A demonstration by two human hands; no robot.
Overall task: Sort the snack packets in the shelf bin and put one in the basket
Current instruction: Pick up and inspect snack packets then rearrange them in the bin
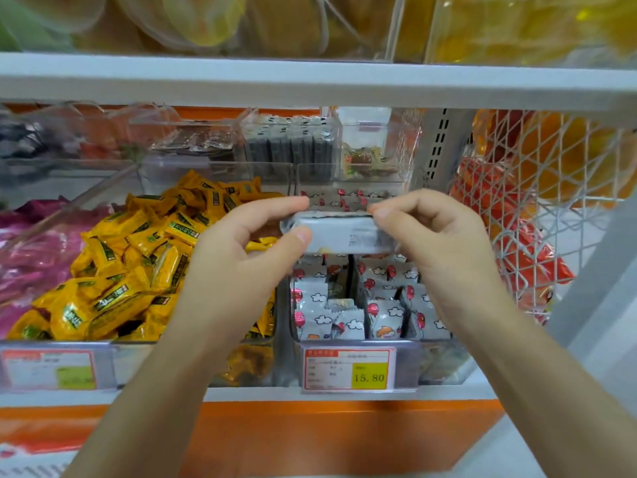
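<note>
Head view: at left, yellow packets (138,270) fill the neighbouring bin. Your left hand (241,257) and right hand (437,243) each hold a pinching grip on one end of a grey snack packet (339,232), raised above the shelf bin (437,360). Balloon-print packets (382,315) stand there in rows. Sorting appears under way; the basket, not in view, has yet to receive the packet.

The packet (339,232) in the grip is glossy silver-grey plastic film, smooth along its face and crinkled at both ends. Just below the grip, the balloon-print packets (382,315) show the same shiny film, inside a bin (344,174) of clear, smooth hard plastic. Left of the grip, yellow wrappers (120,270) gleam like foil. Right of it, the white wire mesh (551,208) looks matt, coated metal.
</note>
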